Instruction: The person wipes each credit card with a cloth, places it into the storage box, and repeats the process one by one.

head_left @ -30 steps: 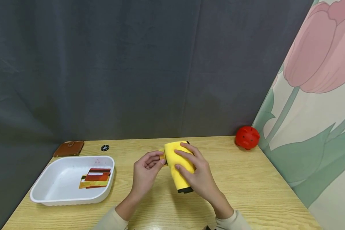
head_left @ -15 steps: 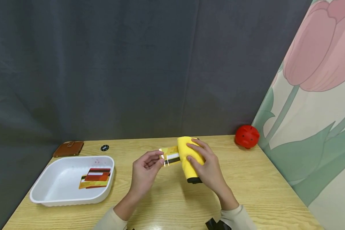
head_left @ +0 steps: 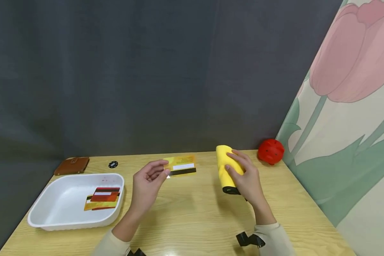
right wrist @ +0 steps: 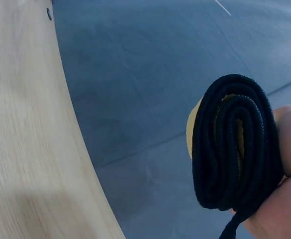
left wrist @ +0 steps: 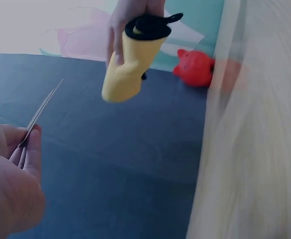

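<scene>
Between thumb and fingers, my left hand (head_left: 149,183) pinches a yellow bank card (head_left: 183,166) by its left end, the dark stripe and white strip facing the head camera. In the left wrist view the card (left wrist: 43,107) is seen nearly edge-on. My right hand (head_left: 248,179) grips a rolled yellow cloth (head_left: 225,169) with black edging, held above the table and apart from the card. The right wrist view shows the end of the rolled cloth (right wrist: 235,144), its black-edged layers wound together and a black loop hanging below.
A white plastic tray (head_left: 35,215) at left holds several red and yellow cards (head_left: 105,195). Behind it lie a brown leather wallet (head_left: 72,165) and a black poker chip (head_left: 113,164). A red piggy bank (head_left: 271,152) stands at the back right, beside the wall. A dark curtain hangs behind the table.
The card has come out of the rolled cloth into full view. My right hand has moved right with the cloth, and my left hand slightly left with the card.
</scene>
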`<state>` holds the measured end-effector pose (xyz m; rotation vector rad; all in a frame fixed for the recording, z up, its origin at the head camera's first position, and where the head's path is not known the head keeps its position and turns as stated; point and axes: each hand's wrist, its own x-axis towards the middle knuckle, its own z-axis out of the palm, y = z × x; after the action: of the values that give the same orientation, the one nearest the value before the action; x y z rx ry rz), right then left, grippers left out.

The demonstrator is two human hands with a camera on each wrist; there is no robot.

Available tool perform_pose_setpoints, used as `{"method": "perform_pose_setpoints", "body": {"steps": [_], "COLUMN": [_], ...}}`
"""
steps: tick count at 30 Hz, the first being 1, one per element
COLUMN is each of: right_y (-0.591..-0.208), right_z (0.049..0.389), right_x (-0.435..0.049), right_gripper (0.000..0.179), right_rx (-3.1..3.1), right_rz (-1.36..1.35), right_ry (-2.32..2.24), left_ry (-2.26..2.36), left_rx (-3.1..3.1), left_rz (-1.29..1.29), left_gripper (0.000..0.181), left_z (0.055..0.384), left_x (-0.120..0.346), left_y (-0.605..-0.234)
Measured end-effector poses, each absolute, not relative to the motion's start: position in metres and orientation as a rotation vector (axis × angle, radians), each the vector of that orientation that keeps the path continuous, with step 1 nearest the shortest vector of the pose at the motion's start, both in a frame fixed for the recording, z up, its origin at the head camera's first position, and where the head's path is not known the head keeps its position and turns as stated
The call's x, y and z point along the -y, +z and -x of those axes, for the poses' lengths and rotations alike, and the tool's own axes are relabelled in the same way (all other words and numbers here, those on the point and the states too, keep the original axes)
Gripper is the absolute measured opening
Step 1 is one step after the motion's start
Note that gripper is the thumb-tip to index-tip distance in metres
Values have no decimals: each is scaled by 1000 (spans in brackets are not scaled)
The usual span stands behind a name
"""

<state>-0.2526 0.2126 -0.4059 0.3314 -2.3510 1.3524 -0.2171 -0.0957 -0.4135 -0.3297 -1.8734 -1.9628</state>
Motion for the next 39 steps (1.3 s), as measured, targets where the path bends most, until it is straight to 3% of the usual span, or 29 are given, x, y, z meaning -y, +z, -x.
{"method": "perform_pose_setpoints", "body": {"steps": [6, 13, 23, 30, 39], "right_y": [-402, -397, -396, -395, -396], "right_z": [253, 251, 250, 248, 248], "right_x": [-217, -223, -222, -222, -219], "right_gripper": [40, 41, 40, 41, 40], "right_rx": [2350, 2326, 2327, 2325, 2332], "right_rz": [-322, -310, -335, -346, -353], "right_ry": [1363, 1361, 1342, 1346, 1361], "left_ry": [-1934, -1738, -1561, -1582, -1546], "left_rx": [1907, 2127, 2507, 2634, 2692], "left_rz": [211, 165, 130, 48, 116], "left_gripper": [27, 32, 34, 36, 37], "left_z": [209, 198, 194, 195, 203], "left_x": [142, 238, 328, 355, 351], "left_y": [-405, -395, -422, -441, -450]}}
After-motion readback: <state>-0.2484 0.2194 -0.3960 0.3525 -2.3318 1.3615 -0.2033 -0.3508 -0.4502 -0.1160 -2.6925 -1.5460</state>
